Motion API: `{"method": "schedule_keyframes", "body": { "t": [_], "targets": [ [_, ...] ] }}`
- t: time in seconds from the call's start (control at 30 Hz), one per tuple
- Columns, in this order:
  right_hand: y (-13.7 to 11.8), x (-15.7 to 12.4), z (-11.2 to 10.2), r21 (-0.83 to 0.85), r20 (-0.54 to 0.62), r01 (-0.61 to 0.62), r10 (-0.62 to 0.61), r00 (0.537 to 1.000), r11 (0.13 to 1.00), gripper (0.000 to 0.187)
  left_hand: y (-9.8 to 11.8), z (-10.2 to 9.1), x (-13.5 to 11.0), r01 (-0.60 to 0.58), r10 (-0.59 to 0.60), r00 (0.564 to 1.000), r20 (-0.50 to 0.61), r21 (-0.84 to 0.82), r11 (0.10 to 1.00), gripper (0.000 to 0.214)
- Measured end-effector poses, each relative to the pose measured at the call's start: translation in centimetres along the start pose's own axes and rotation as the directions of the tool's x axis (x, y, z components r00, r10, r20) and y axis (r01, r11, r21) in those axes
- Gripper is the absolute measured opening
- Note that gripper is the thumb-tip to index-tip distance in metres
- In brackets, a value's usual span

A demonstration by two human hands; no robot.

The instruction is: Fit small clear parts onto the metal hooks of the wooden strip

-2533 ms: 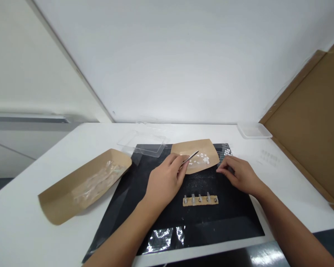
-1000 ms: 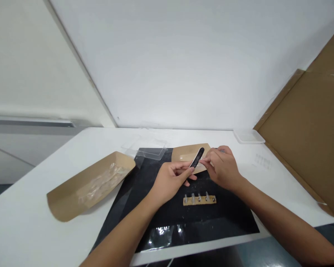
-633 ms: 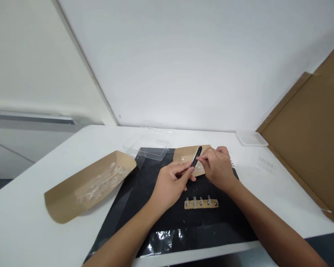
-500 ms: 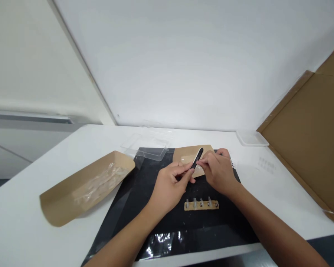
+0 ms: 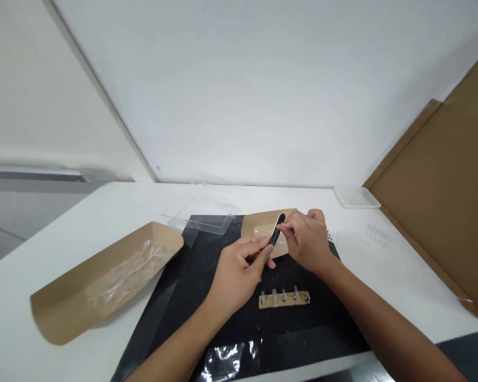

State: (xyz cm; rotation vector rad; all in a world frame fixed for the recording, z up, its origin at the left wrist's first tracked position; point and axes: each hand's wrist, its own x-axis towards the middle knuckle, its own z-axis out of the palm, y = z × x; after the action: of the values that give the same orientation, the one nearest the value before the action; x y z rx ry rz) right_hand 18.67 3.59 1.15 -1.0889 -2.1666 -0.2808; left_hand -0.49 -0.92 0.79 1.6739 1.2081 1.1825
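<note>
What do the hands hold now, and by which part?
A narrow black strip: the left hand grips its lower end; the right hand touches its middle.

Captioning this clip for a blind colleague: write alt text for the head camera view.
The left hand and right hand pinch a narrow black strip above a kraft paper tray on a black mat. A tan strip with upright metal pegs lies nearer the person; a second kraft tray holding clear plastic sits left, on a white table.

Lab-like room, white bench, black work mat
</note>
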Motion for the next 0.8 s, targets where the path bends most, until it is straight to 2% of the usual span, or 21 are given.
{"method": "schedule_keyframes", "body": {
  "t": [0.13, 0.3, 0.4, 0.53, 0.67, 0.8],
  "targets": [
    [0.13, 0.06, 0.17, -0.003, 0.066, 0.073, -0.072, 0.995, 0.997, 0.031, -0.11, -0.13, 0.06, -0.024, 0.023, 1.000, 0.004, 0.056, 0.998, 0.034],
    [0.02, 0.07, 0.14, 0.005, 0.021, 0.027, -0.028, 0.999, 1.000, 0.033, -0.01, -0.23, 0.05, -0.067, 0.070, 0.997, -0.024, 0.093, 0.993, 0.030],
    [-0.16, 0.06, 0.14, 0.018, 0.043, 0.094, -0.094, 0.995, 0.995, 0.034, 0.01, -0.25, 0.04, -0.085, 0.089, 0.995, -0.038, 0.107, 0.991, 0.034],
    [-0.27, 0.14, 0.16, 0.022, -0.001, 0.015, -0.015, 1.000, 1.000, 0.034, 0.14, -0.22, 0.01, -0.095, 0.101, 0.993, -0.053, 0.110, 0.989, 0.033],
    [-0.29, 0.09, 0.08, 0.032, 0.070, 0.074, -0.076, 0.995, 0.997, 0.036, 0.25, -0.20, -0.04, -0.097, 0.104, 0.993, -0.053, 0.121, 0.988, 0.032],
    [-0.25, 0.01, 0.01, 0.008, 0.040, 0.002, -0.003, 0.999, 1.000, 0.033, 0.27, -0.23, -0.10, -0.095, 0.102, 0.994, -0.046, 0.133, 0.987, 0.032]
  ]
}}
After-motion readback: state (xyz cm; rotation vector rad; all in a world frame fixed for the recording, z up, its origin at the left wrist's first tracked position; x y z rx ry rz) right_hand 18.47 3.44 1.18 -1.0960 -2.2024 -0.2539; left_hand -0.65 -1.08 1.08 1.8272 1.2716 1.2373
